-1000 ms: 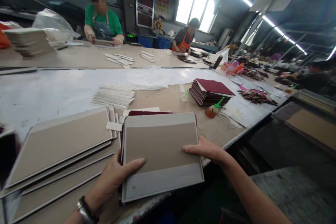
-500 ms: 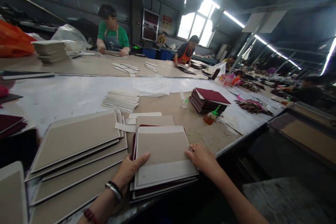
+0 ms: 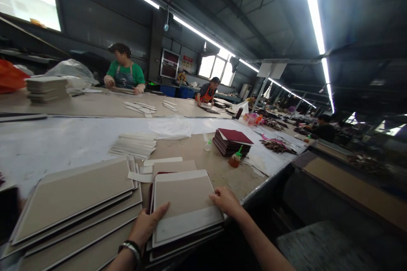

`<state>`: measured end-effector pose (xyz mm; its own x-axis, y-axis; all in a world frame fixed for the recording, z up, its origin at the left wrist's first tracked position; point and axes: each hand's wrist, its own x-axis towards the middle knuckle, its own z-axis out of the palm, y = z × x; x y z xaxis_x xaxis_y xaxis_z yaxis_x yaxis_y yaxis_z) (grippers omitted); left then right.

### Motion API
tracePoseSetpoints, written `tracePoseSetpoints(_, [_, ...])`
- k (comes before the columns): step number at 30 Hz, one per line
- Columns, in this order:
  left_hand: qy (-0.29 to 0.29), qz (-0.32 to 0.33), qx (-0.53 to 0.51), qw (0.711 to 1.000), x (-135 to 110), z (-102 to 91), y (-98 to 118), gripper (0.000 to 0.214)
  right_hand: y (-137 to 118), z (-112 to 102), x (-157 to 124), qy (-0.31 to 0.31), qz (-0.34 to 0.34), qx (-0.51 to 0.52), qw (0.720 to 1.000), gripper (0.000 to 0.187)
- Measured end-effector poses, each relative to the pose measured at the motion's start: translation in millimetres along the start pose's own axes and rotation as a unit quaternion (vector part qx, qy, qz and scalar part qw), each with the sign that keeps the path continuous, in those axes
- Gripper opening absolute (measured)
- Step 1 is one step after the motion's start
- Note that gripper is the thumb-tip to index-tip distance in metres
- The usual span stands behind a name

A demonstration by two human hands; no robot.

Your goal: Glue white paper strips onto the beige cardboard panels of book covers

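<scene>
Beige panel: the pale-bordered panel [image 3: 184, 194] lies on top of a pile with maroon layers [image 3: 187, 240] showing below, right at the front edge of the bench [image 3: 219, 173], probably so both arms can reach it without stretching.
Left hand: the left hand [image 3: 144, 225] holds the panel's left side, thumb flat on the face; its fingers are mostly hidden past the edge, so how many layers the grip takes in I cannot tell.
Right hand: the right hand [image 3: 228, 203] has a narrow grip on the opposite edge, fingers bent and thumb at the rim; holding from both sides likely keeps the panel level and square.
Long panels: beige boards [image 3: 79, 194] lie overlapped in steps just left of the pile (staggered, perhaps, so single edges can be found), which leaves the left wrist little room.
White pieces: a fanned heap of strips [image 3: 133, 146] lies beyond them, and a loose tab [image 3: 140, 177] bridges the gap towards the pile.
Maroon stack: a neat stack [image 3: 233, 136] stands farther off, with an amber-filled bottle [image 3: 234, 161] in front, in the way of a straight reach.
Across: a co-worker in green [image 3: 124, 74] handles flat pieces.
</scene>
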<state>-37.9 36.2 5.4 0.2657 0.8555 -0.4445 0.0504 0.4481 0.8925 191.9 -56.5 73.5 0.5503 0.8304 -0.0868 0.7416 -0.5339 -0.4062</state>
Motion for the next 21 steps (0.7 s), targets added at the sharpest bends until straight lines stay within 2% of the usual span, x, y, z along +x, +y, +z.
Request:
tracePoseSetpoints(6, [0.002, 0.007, 0.009, 1.000, 3.3, 0.1, -1.3, 0.061, 13.4, 4.9, 11.0, 0.047, 0.031, 0.133, 0.990, 0.016])
tracePoseSetpoints(9, [0.008, 0.009, 0.006, 1.000, 2.7, 0.8, -1.4, 0.061, 14.7, 5.3, 12.0, 0.035, 0.039, 0.220, 0.974, 0.021])
tracePoseSetpoints(15, [0.016, 0.017, 0.028, 0.999, -7.8, 1.3, 7.7, 0.060, 6.5, 3.9, 2.7, -0.074, 0.006, 0.399, 0.914, 0.032])
tracePoseSetpoints(19, [0.011, 0.030, 0.059, 0.998, -6.6, -2.8, 11.6, 0.062, 12.0, -3.8, 4.4, -0.076, 0.007, 0.479, 0.874, 0.026])
tracePoseSetpoints(21, [0.030, 0.049, 0.074, 0.996, -2.5, -4.9, 10.1, 0.065, 20.0, -8.8, 7.4, -0.067, 0.014, 0.507, 0.859, 0.022])
